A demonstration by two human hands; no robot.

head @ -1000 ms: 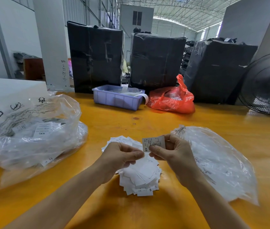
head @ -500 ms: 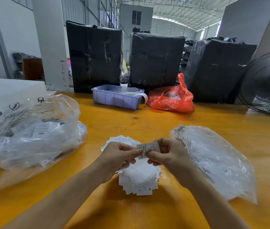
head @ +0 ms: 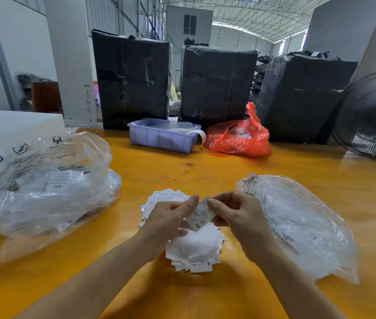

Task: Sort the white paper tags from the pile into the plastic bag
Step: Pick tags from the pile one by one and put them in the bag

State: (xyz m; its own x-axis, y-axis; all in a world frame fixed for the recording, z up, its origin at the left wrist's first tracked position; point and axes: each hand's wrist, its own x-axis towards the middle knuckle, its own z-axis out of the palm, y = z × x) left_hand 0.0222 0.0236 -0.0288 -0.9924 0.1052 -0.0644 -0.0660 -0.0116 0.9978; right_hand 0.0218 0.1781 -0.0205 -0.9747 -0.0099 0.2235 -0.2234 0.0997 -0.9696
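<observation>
A pile of white paper tags lies on the yellow table in front of me. Just above it, a single white tag marked XS is pinched between my left hand at its upper left and my right hand at its right edge; the tag hangs tilted. A clear plastic bag holding some tags lies flat right of my right hand, its printed mouth toward the far side.
A large crumpled clear bag of tags and a white box sit at left. Behind stand a blue tray, a red plastic bag, three black wrapped bales and a fan at right.
The tag has dropped lower and rotated from level to steeply tilted, its XS end now pointing down. Both hands stay over the pile, close together.
</observation>
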